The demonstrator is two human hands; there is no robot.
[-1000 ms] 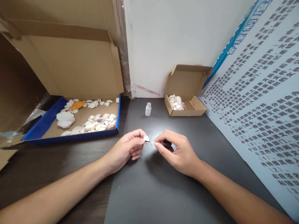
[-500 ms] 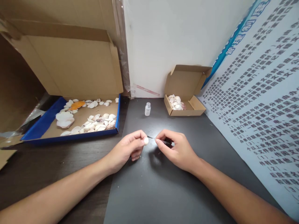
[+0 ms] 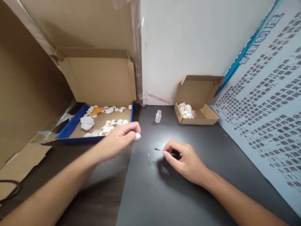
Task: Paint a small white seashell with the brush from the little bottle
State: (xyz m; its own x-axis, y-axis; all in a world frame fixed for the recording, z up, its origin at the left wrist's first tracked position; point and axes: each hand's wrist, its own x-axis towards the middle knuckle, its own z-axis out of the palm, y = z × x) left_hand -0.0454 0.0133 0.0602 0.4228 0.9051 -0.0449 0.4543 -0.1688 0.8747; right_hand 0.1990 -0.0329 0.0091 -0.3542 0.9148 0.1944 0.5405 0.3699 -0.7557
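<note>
My left hand [image 3: 118,139] pinches a small white shell [image 3: 137,136] and hovers just in front of the blue-edged tray [image 3: 70,130], which holds several pale shells and one orange one. My right hand [image 3: 185,160] rests on the dark tabletop and pinches a thin black brush [image 3: 160,150], its tip pointing left. A small clear bottle [image 3: 158,116] stands open behind the hands. The two hands are apart, with a gap between shell and brush tip.
A small cardboard box [image 3: 207,114] with several shells sits at the back right. A large cardboard lid [image 3: 98,75] rises behind the tray. A printed poster [image 3: 268,113] leans along the right side. Cardboard scraps [image 3: 23,160] and a black cable [image 3: 9,191] lie at the left.
My left hand has carried the shell away from the brush, left toward the tray. The right hand stays on the table with the brush. The view has shifted left.
</note>
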